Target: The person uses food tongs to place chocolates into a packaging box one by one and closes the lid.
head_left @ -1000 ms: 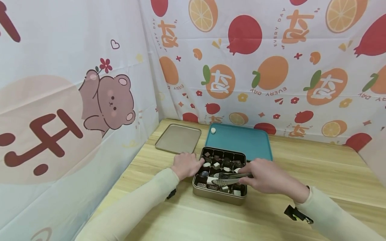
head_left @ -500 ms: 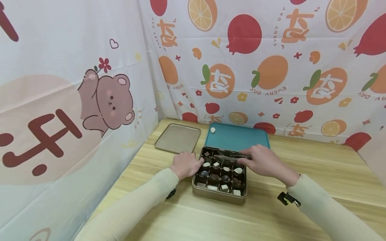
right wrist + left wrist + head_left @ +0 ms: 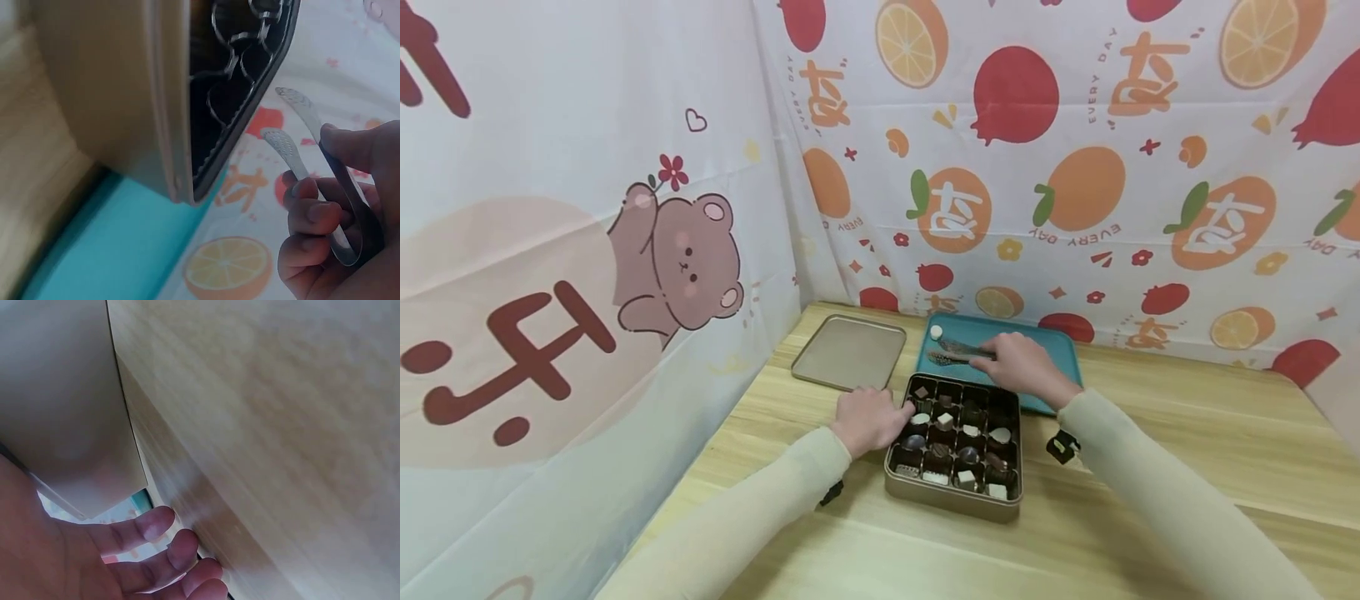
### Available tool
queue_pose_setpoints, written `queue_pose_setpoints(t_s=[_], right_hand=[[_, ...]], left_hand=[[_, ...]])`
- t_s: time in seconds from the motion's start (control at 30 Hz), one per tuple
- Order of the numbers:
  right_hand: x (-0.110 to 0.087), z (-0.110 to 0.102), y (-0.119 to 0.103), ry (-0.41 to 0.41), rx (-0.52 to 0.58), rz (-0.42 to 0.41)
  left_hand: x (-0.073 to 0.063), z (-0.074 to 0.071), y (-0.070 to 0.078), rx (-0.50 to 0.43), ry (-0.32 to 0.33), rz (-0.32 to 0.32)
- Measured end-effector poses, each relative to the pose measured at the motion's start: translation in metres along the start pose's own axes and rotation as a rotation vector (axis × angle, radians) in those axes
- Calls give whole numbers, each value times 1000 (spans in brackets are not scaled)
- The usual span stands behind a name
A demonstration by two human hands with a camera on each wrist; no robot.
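Left hand (image 3: 865, 419) flat, fingers (image 3: 150, 526) relaxed; right hand (image 3: 1018, 364) reaching forward, fingers (image 3: 315, 212) curled.

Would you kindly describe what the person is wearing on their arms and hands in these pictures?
Both arms are covered by long, close-fitting sleeves of pale cream cloth, the left sleeve and the right sleeve, each ending at the wrist. The left hand and right hand are bare, with no gloves or rings visible. A small black strap or clip hangs under the right wrist, and a similar black piece shows under the left.

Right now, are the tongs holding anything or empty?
Empty. The tongs in the right hand show bare, parted tips over the teal tray.
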State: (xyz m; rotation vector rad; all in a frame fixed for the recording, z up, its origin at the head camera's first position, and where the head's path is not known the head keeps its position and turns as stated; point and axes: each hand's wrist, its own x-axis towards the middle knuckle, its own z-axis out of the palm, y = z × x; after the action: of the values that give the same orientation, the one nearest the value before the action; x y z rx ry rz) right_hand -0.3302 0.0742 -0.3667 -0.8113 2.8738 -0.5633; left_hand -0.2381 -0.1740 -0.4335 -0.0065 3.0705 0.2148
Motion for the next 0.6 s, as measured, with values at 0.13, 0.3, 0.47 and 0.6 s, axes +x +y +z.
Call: queue_pose_setpoints(t_s=[0.13, 0.3, 0.47, 0.6], right_hand=[[22, 2, 6, -27, 36, 65], [42, 6, 16, -21, 4, 107], [57, 7, 21, -25, -8, 115], [66, 8, 22, -40, -16, 115]], left_hand=[[-2, -1, 0, 3, 2, 1], [-2, -1, 0, 10, 10, 4], [-4, -2, 1, 21, 16, -1], [-3, -1, 1, 22, 19, -4]])
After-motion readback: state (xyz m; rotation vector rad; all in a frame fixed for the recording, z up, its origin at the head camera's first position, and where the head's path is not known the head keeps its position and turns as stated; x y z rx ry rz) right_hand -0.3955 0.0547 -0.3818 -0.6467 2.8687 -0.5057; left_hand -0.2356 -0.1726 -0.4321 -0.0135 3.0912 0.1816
